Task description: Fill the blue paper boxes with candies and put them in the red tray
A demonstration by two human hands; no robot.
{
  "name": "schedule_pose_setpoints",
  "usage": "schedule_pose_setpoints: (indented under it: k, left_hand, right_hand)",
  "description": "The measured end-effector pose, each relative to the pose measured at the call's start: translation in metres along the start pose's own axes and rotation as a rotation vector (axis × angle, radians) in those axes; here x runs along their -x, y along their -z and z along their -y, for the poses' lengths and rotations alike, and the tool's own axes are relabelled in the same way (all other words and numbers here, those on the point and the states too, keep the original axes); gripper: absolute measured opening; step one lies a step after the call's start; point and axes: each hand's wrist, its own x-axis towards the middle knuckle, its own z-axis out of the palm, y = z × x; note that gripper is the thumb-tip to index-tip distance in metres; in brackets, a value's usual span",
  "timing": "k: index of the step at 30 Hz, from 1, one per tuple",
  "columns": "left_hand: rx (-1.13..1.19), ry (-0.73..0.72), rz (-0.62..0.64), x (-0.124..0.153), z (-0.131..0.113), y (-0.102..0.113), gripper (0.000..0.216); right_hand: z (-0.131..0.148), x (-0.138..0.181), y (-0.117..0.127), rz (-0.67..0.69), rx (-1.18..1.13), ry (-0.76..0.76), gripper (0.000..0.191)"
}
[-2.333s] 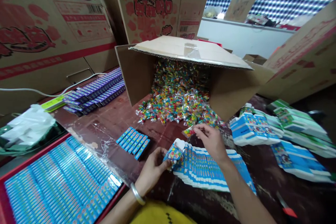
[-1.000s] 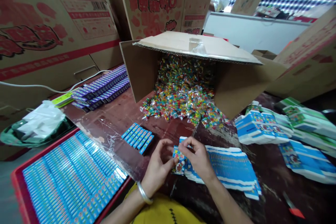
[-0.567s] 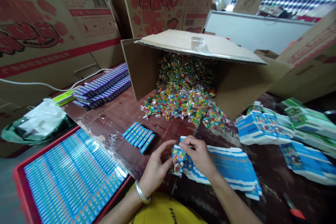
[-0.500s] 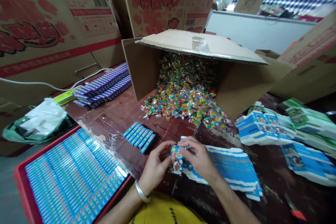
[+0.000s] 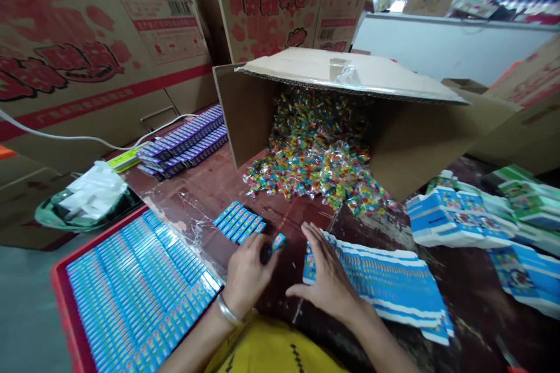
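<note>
Fingers closed, my left hand (image 5: pixel 249 271) grips a small blue candy box (image 5: pixel 278 242), whose printed end pokes out past the fingertips. Just beyond that hand, a short row of filled blue boxes (image 5: pixel 236 221) stands side by side on the table. My right hand (image 5: pixel 326 277) is open, thumb spread wide, its fingers resting at the near end of a fanned stack of flat blue cartons (image 5: pixel 389 280). Past both hands, small clear packets of colourful candy (image 5: pixel 315 169) spill from a tipped cardboard box (image 5: pixel 402 145).
At the left, a red tray (image 5: pixel 72 326) holds tight rows of blue boxes. Purple boxes (image 5: pixel 188 143) are stacked behind, near a white cable (image 5: pixel 87 139) and a green bag (image 5: pixel 56 210). More flat blue cartons (image 5: pixel 455 215) lie at right. Big printed cartons (image 5: pixel 271 6) stand behind.
My left hand has moved left with the box, turning it on its side near the row. My right hand has let go of the box and opened over the flat cartons. The view shifted slightly.
</note>
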Motion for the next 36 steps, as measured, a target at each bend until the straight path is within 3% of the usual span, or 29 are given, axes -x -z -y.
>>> schedule_pose_setpoints:
  k: [5,10,15,18,22,25,30,32,36]
  left_hand:
    - [-0.432,-0.05,-0.116,-0.012,0.02,0.005,0.019]
    - [-0.417,-0.104,-0.163,-0.011,0.011,-0.006,0.039]
    - [-0.256,-0.306,0.063,0.003,-0.015,-0.047,0.065]
    - [-0.26,-0.302,0.126,0.003,-0.018,-0.067,0.067]
    - [-0.229,-0.257,0.124,0.001,-0.013,-0.071,0.062]
    - [-0.067,-0.255,0.107,0.005,-0.015,-0.065,0.069]
    - [0.259,-0.219,0.123,0.006,-0.034,-0.051,0.068]
    - [0.422,-0.173,0.186,0.002,-0.041,-0.042,0.06]
    - [0.995,-0.038,0.494,-0.009,-0.045,-0.022,0.055]
  right_hand:
    - [-0.035,-0.004,0.021,-0.213,0.089,-0.149,0.061]
    - [-0.064,-0.005,0.03,-0.197,0.204,-0.146,0.027]
    - [-0.071,-0.019,0.017,-0.109,0.272,-0.134,0.025]
    - [-0.067,-0.027,0.015,-0.109,0.251,-0.088,0.023]
    - [-0.054,-0.025,0.023,-0.22,0.127,-0.014,0.017]
    - [-0.039,-0.02,0.027,-0.298,-0.06,-0.179,0.016]
    - [-0.018,-0.013,0.022,-0.249,-0.555,-0.458,0.028]
    - [-0.012,-0.009,0.022,-0.246,-0.646,-0.462,0.029]
    - [-0.007,0.001,0.026,-0.099,-0.65,-0.284,0.035]
